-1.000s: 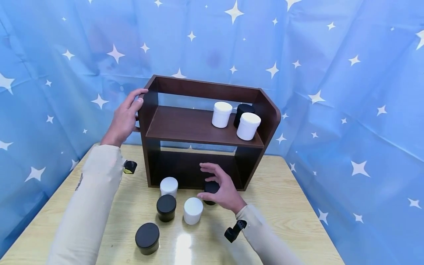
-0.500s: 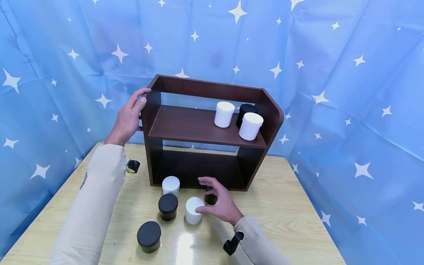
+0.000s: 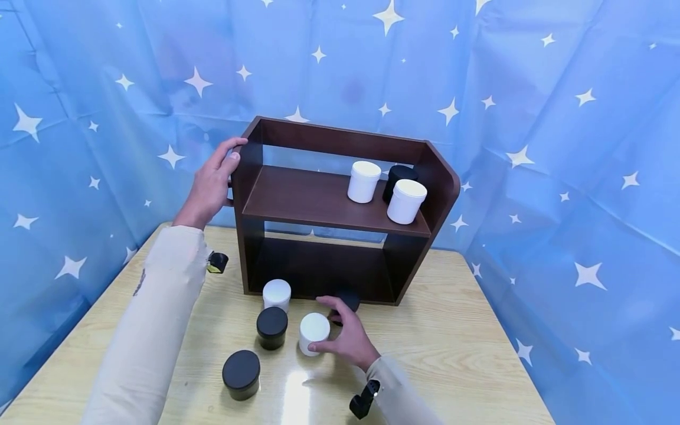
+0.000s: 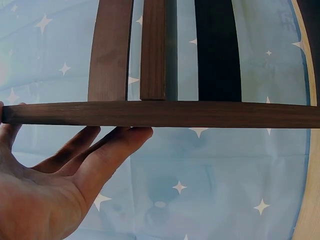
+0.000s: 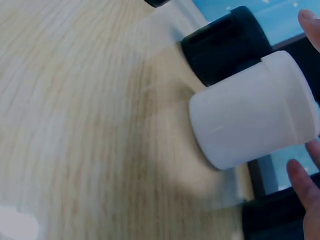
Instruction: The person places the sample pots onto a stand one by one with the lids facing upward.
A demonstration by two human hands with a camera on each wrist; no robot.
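My left hand point(image 3: 208, 183) is at the left side of a dark brown two-tier shelf point(image 3: 300, 198). In the left wrist view its fairly straight fingers point(image 4: 107, 160) touch the outer face of the side panel point(image 4: 210, 114), one fingertip at the panel's end. My right hand point(image 3: 347, 339) reaches around a white lidded jar point(image 3: 313, 332) standing on the table, thumb at its near side and fingers beyond it. The right wrist view shows a gap between the white jar point(image 5: 250, 112) and the lower fingers point(image 5: 300, 182). Behind this hand a black jar point(image 3: 347, 299) is partly hidden.
Another white jar point(image 3: 277, 293) and two black jars, one point(image 3: 272, 327) farther back and one point(image 3: 241, 375) nearer, stand on the wooden table point(image 3: 451, 354). The upper tier holds two white jars point(image 3: 363, 182) and a black jar point(image 3: 399, 177). A blue star-patterned curtain point(image 3: 531, 118) hangs behind.
My right hand has moved down and slightly left, from beside the black jar to around the white jar. The left hand stays at the shelf's side. The whole view has shifted slightly.
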